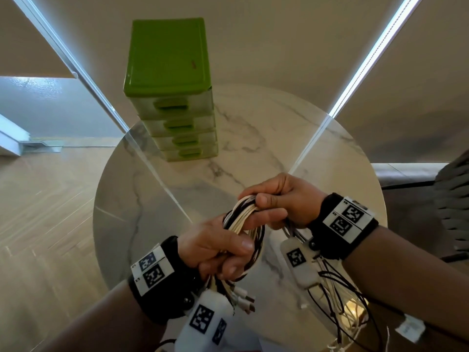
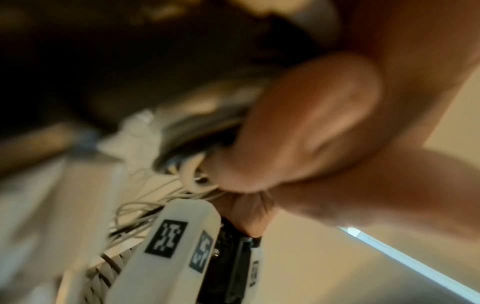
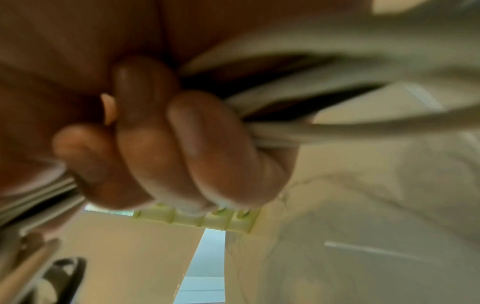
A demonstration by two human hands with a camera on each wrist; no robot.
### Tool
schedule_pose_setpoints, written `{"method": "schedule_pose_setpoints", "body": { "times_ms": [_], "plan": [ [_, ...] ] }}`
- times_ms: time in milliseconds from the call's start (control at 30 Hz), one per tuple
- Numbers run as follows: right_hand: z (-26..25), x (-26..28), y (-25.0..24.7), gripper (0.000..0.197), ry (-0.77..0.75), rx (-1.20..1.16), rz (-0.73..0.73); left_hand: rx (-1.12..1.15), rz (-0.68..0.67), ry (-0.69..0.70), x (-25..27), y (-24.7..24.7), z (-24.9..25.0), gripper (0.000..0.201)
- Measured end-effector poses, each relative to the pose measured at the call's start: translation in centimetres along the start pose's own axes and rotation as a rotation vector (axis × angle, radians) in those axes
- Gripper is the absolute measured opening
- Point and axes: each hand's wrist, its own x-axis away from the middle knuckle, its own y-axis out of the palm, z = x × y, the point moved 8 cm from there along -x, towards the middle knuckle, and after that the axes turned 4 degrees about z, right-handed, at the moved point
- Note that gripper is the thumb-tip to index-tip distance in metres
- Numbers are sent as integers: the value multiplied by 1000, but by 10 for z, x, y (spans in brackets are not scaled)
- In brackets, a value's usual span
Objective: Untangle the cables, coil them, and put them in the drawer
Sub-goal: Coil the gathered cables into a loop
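A bundle of white and black cables (image 1: pixel 243 219) is held in the air above the marble table (image 1: pixel 291 138). My left hand (image 1: pixel 218 250) grips its lower part, fingers curled round the strands, and several plug ends (image 1: pixel 243 297) hang below that fist. My right hand (image 1: pixel 276 199) grips the upper part of the same bundle, thumb pressed on top. In the right wrist view the curled fingers (image 3: pixel 161 131) close over the white cables (image 3: pixel 337 127). The left wrist view is blurred and shows cables (image 2: pixel 197 144) beside the palm. A green drawer tower (image 1: pixel 170 80) stands at the table's far side, its drawers closed.
Loose thin black and white wires (image 1: pixel 340 301) hang under my right wrist, near the table's front edge. A dark woven chair (image 1: pixel 454 199) sits at the right. Wooden floor (image 1: pixel 45 212) lies to the left of the round table.
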Motion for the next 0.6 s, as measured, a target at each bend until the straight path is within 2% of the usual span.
{"method": "schedule_pose_setpoints", "body": {
  "times_ms": [100, 167, 233, 300, 367, 433, 500, 567, 600],
  "plan": [
    [8, 1, -1, 17, -9, 25, 122, 21, 8, 125, -1, -2, 8, 44],
    [16, 3, 3, 35, 30, 172, 201, 44, 48, 198, -1, -9, 16, 40],
    [19, 3, 8, 40, 90, 463, 257, 113, 190, 206, 0, -24, 13, 60],
    [31, 2, 6, 29, 204, 697, 285, 93, 302, 224, 1, -28, 12, 74],
    [46, 1, 5, 33, 310, 740, 273, 36, 397, 235, 1, -30, 11, 80],
    [56, 1, 9, 33, 378, 674, 211, 57, 375, 238, -3, -30, 10, 84],
    [64, 3, 15, 27, 415, 511, 148, 110, 260, 249, -7, -25, 12, 82],
    [65, 3, 24, 22, 403, 377, 134, 142, 168, 268, -9, -18, 19, 78],
    [65, 1, 24, 19, 383, 405, 152, 150, 172, 292, -9, -18, 23, 78]
  ]
}}
